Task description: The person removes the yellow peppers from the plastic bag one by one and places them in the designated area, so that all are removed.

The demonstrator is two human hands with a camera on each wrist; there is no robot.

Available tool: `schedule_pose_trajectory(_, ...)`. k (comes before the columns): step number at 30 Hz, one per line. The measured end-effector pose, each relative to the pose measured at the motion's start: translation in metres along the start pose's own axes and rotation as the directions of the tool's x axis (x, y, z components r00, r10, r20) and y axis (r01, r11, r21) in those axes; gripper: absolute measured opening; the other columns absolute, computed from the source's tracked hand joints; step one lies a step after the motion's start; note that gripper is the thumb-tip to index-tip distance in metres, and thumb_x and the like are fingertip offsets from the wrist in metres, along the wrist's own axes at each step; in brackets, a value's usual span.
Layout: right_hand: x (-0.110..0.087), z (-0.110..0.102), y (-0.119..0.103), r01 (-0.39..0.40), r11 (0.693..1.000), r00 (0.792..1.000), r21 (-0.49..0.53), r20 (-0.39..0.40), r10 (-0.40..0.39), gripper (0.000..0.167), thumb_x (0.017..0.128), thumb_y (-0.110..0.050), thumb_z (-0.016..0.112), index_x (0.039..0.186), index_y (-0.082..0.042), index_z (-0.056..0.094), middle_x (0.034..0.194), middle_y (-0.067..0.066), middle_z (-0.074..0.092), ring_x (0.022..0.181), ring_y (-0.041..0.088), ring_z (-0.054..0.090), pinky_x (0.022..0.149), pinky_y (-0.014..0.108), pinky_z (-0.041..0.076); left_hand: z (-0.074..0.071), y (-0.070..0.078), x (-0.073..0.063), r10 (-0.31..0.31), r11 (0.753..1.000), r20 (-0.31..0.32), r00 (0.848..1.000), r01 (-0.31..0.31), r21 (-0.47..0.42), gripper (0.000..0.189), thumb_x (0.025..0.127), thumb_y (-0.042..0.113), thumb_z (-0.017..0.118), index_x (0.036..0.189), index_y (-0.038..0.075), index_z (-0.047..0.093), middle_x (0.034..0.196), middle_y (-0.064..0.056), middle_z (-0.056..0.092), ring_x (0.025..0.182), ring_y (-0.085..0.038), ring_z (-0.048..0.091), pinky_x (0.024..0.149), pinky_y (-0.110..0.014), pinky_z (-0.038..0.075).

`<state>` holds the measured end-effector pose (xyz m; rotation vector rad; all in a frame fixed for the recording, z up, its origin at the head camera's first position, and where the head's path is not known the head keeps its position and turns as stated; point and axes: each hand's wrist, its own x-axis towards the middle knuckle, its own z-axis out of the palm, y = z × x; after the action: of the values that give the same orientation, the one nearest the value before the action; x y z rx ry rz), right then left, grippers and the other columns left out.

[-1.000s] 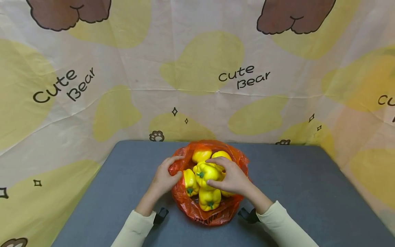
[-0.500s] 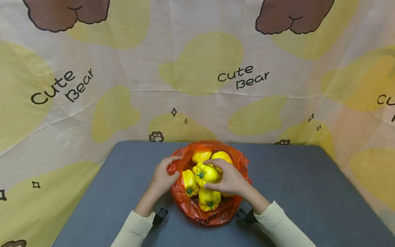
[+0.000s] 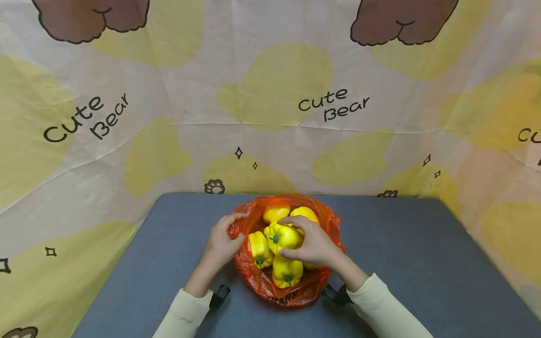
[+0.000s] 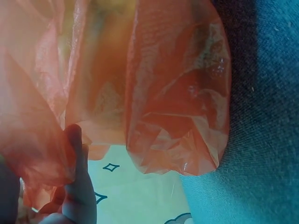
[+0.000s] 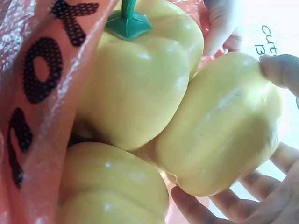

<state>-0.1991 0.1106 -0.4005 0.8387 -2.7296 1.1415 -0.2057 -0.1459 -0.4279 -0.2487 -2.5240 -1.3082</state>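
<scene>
A translucent red-orange plastic bag (image 3: 245,277) sits with its mouth open, holding several yellow bell peppers. At its left rim, my left hand (image 3: 220,240) holds the plastic between thumb and fingers; in the left wrist view the film of the bag (image 4: 177,98) passes between them. My right hand (image 3: 318,241) grips the topmost bell pepper (image 3: 285,237) from the right, its green stem pointing left. From the right wrist camera, the thumb lies on one side of that pepper (image 5: 219,126) and the fingers (image 5: 238,205) on the other; it leans against another bell pepper (image 5: 140,88).
Around the held one lie a bell pepper (image 3: 259,249) on the left, one in front (image 3: 287,272), and others behind. The grey table (image 3: 393,263) ends at a hanging cloth (image 3: 270,84) with bear prints. Black wrist straps (image 3: 220,295) hang below both sleeves.
My right thumb and fingers have come in onto the top bell pepper. My left hand has shifted slightly left along with the bag's rim.
</scene>
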Motion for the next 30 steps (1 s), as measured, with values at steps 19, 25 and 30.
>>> schedule_pose_trajectory(19,0.009,-0.024,-0.004,0.068,0.997,0.996,0.023,-0.059,-0.066,0.059,0.070,-0.033,0.082,0.125,-0.025,0.059,0.126,-0.004,0.061,0.107,0.016,0.060,0.089,0.039,0.051,-0.003,0.001,0.001,-0.043,0.997,0.014,0.999,0.044,-0.065,0.044,0.077,0.000,0.067,0.116,0.019,0.067,0.112,-0.011,0.061,0.091,-0.025,0.061,0.074,-0.035,0.057)
schedule_pose_trajectory(25,0.010,-0.042,-0.006,0.078,0.997,0.993,0.029,-0.086,-0.075,0.058,0.072,-0.030,0.083,0.125,-0.025,0.059,0.122,-0.003,0.062,0.101,0.016,0.061,0.083,0.036,0.052,-0.003,0.001,0.001,-0.058,0.994,0.024,0.998,0.060,-0.094,0.043,0.078,0.001,0.067,0.116,0.020,0.066,0.111,-0.012,0.061,0.090,-0.026,0.062,0.072,-0.034,0.058)
schedule_pose_trajectory(30,0.011,-0.058,-0.006,0.065,0.998,0.991,0.025,-0.119,-0.061,0.059,0.072,-0.028,0.083,0.126,-0.021,0.059,0.122,0.000,0.063,0.102,0.018,0.061,0.087,0.042,0.051,-0.002,0.000,0.002,-0.049,0.994,0.026,0.998,0.051,-0.095,0.044,0.077,0.001,0.067,0.116,0.020,0.066,0.111,-0.012,0.061,0.089,-0.025,0.062,0.071,-0.031,0.057)
